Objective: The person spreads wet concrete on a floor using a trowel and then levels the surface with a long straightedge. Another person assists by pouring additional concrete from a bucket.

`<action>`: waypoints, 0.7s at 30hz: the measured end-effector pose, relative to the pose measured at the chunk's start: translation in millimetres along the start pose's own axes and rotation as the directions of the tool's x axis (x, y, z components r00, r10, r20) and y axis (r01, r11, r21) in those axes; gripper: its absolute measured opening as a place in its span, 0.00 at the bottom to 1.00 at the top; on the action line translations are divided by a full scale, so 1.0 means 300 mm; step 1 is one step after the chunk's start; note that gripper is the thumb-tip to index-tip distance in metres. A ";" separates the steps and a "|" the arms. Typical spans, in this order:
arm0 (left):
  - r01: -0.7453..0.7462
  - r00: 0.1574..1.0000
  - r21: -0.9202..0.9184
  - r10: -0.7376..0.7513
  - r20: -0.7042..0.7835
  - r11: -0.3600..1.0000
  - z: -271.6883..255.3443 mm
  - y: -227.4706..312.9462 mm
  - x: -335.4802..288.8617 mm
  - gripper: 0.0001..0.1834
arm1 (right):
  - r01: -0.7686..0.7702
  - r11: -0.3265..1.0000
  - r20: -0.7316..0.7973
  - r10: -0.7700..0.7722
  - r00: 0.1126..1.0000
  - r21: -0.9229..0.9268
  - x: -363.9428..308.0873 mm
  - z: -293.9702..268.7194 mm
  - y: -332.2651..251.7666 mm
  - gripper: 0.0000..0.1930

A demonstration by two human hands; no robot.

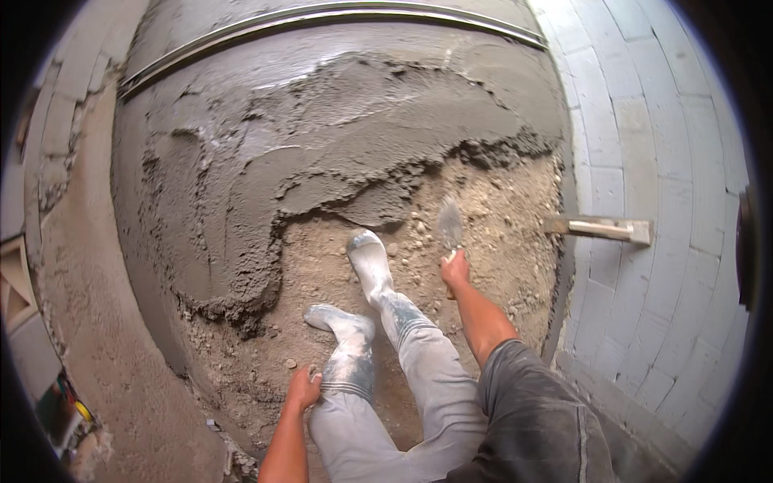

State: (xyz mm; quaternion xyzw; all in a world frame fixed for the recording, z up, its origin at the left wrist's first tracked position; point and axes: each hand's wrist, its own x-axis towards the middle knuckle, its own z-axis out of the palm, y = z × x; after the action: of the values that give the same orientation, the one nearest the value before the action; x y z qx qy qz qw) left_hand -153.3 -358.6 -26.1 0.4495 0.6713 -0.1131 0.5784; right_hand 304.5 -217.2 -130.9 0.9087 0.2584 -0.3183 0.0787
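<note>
My right hand (455,272) is closed round the handle of a pointed trowel (450,224). Its grey blade points away from me, over bare gravelly ground (491,213). Beside my left leg, my left hand (303,389) has its fingers curled in near the top of a smeared rubber boot (350,358); whatever may be in them is hidden. Ahead of both boots spreads wet grey mortar (322,145), with a rough, crumbly near edge. The toe of my right boot (368,253) is close to that edge.
A long metal straightedge (338,14) crosses the far mortar. Pale block walling (644,153) rises on the right, with a flat bar-like tool (600,228) at its foot. A rough ledge (93,266) runs along the left, with a wooden frame (16,282) beyond.
</note>
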 end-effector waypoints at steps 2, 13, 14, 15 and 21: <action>0.014 1.000 0.061 -0.014 0.011 0.998 -0.012 0.026 -0.056 0.20 | -0.174 0.985 0.031 0.174 0.984 -0.004 -0.010 -0.091 0.199 0.25; 0.086 0.996 0.139 -0.089 0.012 0.987 0.079 0.450 -0.190 0.18 | -0.354 0.929 0.163 0.368 0.915 -0.109 0.072 -0.574 0.841 0.27; 0.070 0.997 0.134 -0.073 0.010 0.988 0.105 0.428 -0.154 0.18 | -0.301 0.945 0.137 0.317 0.938 -0.126 0.105 -0.585 0.915 0.26; 0.051 0.999 0.128 -0.053 0.010 0.990 0.134 0.442 -0.130 0.18 | -0.248 0.958 0.107 0.265 0.958 -0.144 0.146 -0.591 0.987 0.24; -0.021 0.999 0.244 0.031 -0.035 0.970 0.384 0.818 -0.251 0.19 | -0.205 0.938 0.148 0.252 0.956 -0.278 0.260 -0.757 1.318 0.18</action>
State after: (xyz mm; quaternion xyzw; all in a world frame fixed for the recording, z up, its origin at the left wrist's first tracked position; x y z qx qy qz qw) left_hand 99.2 -331.5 95.1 0.5280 0.6575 -0.1782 0.5072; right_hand 684.1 -452.3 -9.4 0.8815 0.1820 -0.3518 0.2569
